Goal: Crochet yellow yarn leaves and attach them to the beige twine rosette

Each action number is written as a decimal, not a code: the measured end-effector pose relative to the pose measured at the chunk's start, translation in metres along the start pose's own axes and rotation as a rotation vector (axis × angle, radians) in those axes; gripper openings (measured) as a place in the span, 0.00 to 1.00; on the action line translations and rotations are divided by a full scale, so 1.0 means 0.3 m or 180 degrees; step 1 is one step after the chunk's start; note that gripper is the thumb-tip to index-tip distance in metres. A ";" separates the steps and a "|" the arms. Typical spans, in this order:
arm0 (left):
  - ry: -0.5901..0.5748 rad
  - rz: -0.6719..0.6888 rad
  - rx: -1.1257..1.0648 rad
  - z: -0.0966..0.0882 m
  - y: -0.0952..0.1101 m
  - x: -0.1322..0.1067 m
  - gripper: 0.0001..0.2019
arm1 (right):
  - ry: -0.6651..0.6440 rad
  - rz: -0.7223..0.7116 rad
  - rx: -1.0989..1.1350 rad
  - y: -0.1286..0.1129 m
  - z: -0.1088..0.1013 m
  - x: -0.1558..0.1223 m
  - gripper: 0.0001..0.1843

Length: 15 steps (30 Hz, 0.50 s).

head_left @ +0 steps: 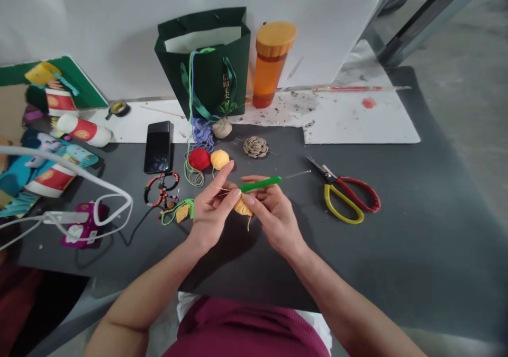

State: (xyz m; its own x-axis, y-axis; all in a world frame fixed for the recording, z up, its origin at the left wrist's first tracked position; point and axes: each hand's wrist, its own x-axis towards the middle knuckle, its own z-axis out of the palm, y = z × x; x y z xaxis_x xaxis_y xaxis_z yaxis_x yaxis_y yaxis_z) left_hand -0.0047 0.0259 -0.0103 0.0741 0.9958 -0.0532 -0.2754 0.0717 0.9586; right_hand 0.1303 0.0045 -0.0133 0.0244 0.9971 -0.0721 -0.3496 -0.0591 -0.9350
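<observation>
My left hand (214, 211) and my right hand (275, 220) are raised close together above the dark mat (254, 272). Between them sits a small yellow crocheted piece (243, 207), pinched by my left fingers, with a loose end hanging down. My right hand grips a green-handled crochet hook (260, 184), its thin metal shaft pointing away to the right. A fine yarn strand (220, 189) runs across my left fingers. Nearest my left hand lie a yellow yarn ball (219, 159) and a red yarn ball (199, 158).
Scissors with red and yellow handles (343, 198) lie right of my hands. A coiled rosette (256, 146), a black phone (157, 147), bead bracelets (162, 189) and a green-edged crocheted piece (178, 212) share the mat. A green bag (202, 66) and orange bottle (272, 63) stand behind.
</observation>
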 end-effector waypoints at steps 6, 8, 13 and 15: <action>-0.0057 0.0321 0.0054 -0.026 0.012 0.029 0.23 | -0.0026 0.0074 0.0396 0.001 0.001 0.006 0.20; -0.0042 0.0411 0.0103 -0.032 0.018 0.039 0.22 | -0.0250 0.0181 0.0391 -0.005 0.002 0.004 0.20; -0.0021 0.0556 0.0022 -0.034 0.033 0.063 0.21 | -0.0581 0.0401 0.0333 -0.014 -0.008 0.002 0.20; -0.0074 0.0571 -0.0052 -0.032 0.032 0.066 0.21 | -0.0525 0.0389 0.0242 -0.016 -0.016 0.004 0.20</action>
State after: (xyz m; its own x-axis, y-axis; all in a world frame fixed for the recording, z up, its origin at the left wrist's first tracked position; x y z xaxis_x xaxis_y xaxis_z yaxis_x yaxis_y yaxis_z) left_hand -0.0151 0.0467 -0.0047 0.0444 0.9912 0.1249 -0.3019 -0.1058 0.9475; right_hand 0.1366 0.0056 -0.0105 -0.1739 0.9774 -0.1198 -0.4104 -0.1826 -0.8934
